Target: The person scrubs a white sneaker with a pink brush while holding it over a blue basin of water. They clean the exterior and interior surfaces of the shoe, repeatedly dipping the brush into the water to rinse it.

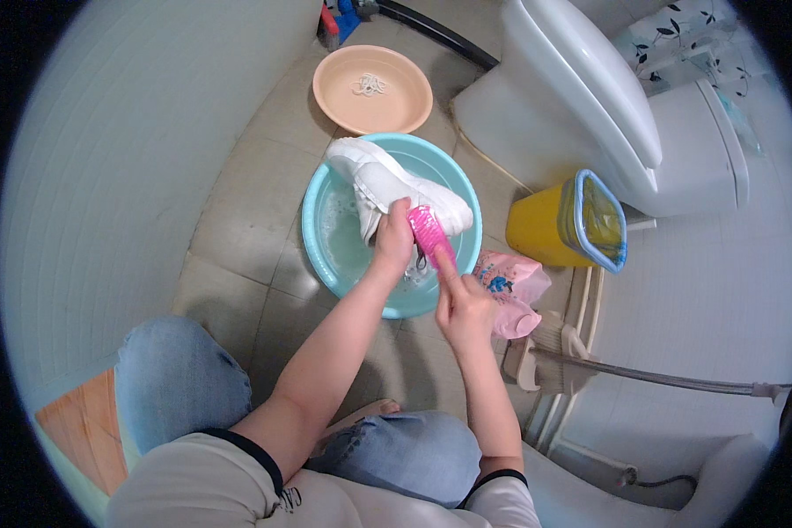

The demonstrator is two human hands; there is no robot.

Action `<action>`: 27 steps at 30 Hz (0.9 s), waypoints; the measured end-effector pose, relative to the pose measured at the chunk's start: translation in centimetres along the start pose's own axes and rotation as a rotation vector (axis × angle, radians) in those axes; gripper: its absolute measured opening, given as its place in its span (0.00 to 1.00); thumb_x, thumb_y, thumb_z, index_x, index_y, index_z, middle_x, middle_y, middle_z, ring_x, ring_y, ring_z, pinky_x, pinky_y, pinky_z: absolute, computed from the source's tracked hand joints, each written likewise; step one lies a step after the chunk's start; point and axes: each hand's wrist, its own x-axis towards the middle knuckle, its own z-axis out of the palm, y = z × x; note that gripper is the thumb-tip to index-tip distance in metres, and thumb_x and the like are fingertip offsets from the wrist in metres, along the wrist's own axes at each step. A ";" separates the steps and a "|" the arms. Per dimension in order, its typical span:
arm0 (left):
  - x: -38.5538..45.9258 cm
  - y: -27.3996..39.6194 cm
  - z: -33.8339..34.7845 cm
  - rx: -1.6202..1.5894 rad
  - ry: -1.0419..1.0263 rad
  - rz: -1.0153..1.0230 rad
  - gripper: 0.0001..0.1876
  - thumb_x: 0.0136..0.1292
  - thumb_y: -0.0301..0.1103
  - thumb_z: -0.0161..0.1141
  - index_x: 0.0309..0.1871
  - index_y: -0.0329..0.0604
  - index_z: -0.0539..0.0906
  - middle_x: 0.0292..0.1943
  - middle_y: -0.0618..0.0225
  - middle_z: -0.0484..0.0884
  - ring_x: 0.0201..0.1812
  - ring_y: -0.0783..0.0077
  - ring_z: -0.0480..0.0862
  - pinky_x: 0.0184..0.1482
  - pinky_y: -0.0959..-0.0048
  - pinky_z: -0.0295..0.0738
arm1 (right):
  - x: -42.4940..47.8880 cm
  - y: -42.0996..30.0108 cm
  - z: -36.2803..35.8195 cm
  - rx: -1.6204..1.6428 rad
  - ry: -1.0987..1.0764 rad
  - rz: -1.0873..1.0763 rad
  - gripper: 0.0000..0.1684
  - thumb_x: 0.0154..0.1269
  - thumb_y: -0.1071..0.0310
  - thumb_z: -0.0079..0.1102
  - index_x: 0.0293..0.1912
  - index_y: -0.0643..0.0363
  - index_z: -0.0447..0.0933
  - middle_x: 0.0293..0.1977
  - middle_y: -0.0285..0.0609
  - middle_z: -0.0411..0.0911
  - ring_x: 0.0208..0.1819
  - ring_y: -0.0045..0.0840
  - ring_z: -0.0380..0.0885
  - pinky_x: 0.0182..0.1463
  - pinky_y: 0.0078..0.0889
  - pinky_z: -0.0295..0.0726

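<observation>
A white shoe (396,181) is held over a turquoise plastic basin (311,224), and sudsy water (343,244) lies below it. My left hand (394,234) grips the shoe near its opening, thumb on the upper. In my right hand (465,300) is a pink scrubbing brush (429,231), its far end against the shoe's side. The index finger is stretched along the brush. The brush's bristles are hidden from this angle.
Behind the basin sits a peach basin (406,109) with white shoelaces (369,84). To the right are a toilet (548,132), a yellow bin (534,224), a pink pouch (511,284), and a broom with dustpan (548,363). A wall (138,165) bounds the left.
</observation>
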 end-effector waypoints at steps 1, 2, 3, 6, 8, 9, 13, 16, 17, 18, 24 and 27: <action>0.2 0.2 0.2 -0.054 -0.036 -0.042 0.26 0.65 0.46 0.41 0.38 0.26 0.78 0.34 0.53 0.81 0.40 0.63 0.77 0.50 0.70 0.67 | 0.0 1.0 0.8 0.020 0.062 -0.010 0.32 0.55 0.72 0.56 0.60 0.38 0.69 0.15 0.41 0.67 0.15 0.33 0.71 0.20 0.38 0.73; 0.4 0.4 0.5 -0.108 -0.072 -0.086 0.26 0.65 0.46 0.40 0.38 0.26 0.78 0.34 0.53 0.81 0.40 0.63 0.77 0.49 0.70 0.67 | 0.3 1.9 1.6 0.049 0.173 0.055 0.33 0.52 0.74 0.57 0.59 0.38 0.70 0.16 0.41 0.67 0.15 0.32 0.70 0.20 0.38 0.71; 0.7 0.5 0.4 -0.162 -0.098 -0.123 0.26 0.65 0.46 0.40 0.39 0.26 0.78 0.35 0.54 0.81 0.40 0.64 0.77 0.49 0.70 0.67 | 0.3 1.5 1.6 0.054 0.161 0.054 0.32 0.53 0.75 0.56 0.59 0.40 0.71 0.16 0.42 0.68 0.16 0.32 0.71 0.21 0.37 0.71; 1.1 0.3 -0.4 -0.051 -0.044 -0.073 0.24 0.64 0.47 0.43 0.45 0.31 0.76 0.37 0.58 0.80 0.37 0.68 0.79 0.43 0.71 0.72 | -1.4 -0.6 1.8 0.100 0.077 -0.009 0.31 0.54 0.79 0.55 0.58 0.46 0.72 0.17 0.44 0.69 0.18 0.31 0.71 0.24 0.34 0.71; 1.4 0.0 -0.9 -0.066 -0.081 -0.014 0.22 0.63 0.46 0.44 0.47 0.34 0.75 0.39 0.60 0.80 0.38 0.68 0.81 0.42 0.70 0.75 | -1.4 0.2 1.8 0.084 0.088 -0.010 0.31 0.53 0.80 0.54 0.58 0.47 0.72 0.18 0.45 0.69 0.18 0.32 0.71 0.25 0.34 0.72; 0.9 0.9 -0.5 -0.128 -0.105 -0.077 0.23 0.63 0.46 0.43 0.46 0.32 0.76 0.39 0.59 0.80 0.39 0.68 0.80 0.43 0.71 0.74 | -1.4 0.8 1.7 0.070 0.093 -0.002 0.31 0.53 0.80 0.54 0.58 0.47 0.72 0.18 0.45 0.69 0.18 0.33 0.71 0.26 0.35 0.72; 0.5 2.2 0.1 -0.148 -0.123 -0.106 0.23 0.62 0.44 0.43 0.42 0.30 0.78 0.36 0.58 0.81 0.35 0.68 0.81 0.41 0.73 0.74 | 1.2 2.2 3.1 0.456 0.393 0.301 0.23 0.63 0.69 0.53 0.59 0.54 0.70 0.20 0.41 0.72 0.18 0.21 0.69 0.25 0.27 0.70; -1.2 4.4 0.5 -0.106 -0.181 -0.216 0.24 0.62 0.44 0.41 0.42 0.27 0.77 0.35 0.56 0.82 0.40 0.65 0.80 0.47 0.71 0.70 | 2.7 4.3 4.0 0.786 0.270 0.693 0.21 0.67 0.56 0.53 0.52 0.62 0.73 0.24 0.36 0.73 0.18 0.13 0.64 0.20 0.18 0.63; -0.9 4.1 0.5 -0.021 -0.223 -0.173 0.24 0.62 0.43 0.41 0.43 0.26 0.77 0.36 0.54 0.81 0.42 0.63 0.79 0.49 0.71 0.69 | 2.9 5.2 4.3 0.858 0.171 0.827 0.23 0.67 0.53 0.52 0.49 0.63 0.73 0.26 0.34 0.72 0.18 0.11 0.62 0.18 0.15 0.60; -0.5 4.0 0.2 0.063 -0.256 -0.128 0.25 0.62 0.43 0.41 0.43 0.25 0.76 0.36 0.53 0.81 0.43 0.62 0.79 0.51 0.71 0.68 | 3.3 4.8 4.1 0.904 0.072 0.934 0.30 0.64 0.39 0.48 0.40 0.60 0.73 0.23 0.33 0.71 0.15 0.10 0.56 0.15 0.13 0.52; -0.3 4.9 -0.4 0.569 -0.626 0.147 0.27 0.63 0.43 0.40 0.53 0.24 0.70 0.51 0.42 0.74 0.55 0.52 0.73 0.60 0.67 0.61 | 2.2 5.6 3.6 1.565 -0.305 1.104 0.42 0.56 0.25 0.36 0.39 0.57 0.71 0.20 0.32 0.70 0.11 0.11 0.50 0.12 0.12 0.44; -2.4 7.0 0.7 0.943 -0.778 0.126 0.25 0.62 0.41 0.41 0.53 0.27 0.72 0.51 0.39 0.73 0.55 0.48 0.72 0.60 0.65 0.61 | 1.6 4.9 4.4 1.730 -0.286 1.080 0.39 0.59 0.28 0.39 0.47 0.56 0.70 0.31 0.35 0.75 0.20 0.15 0.64 0.17 0.15 0.59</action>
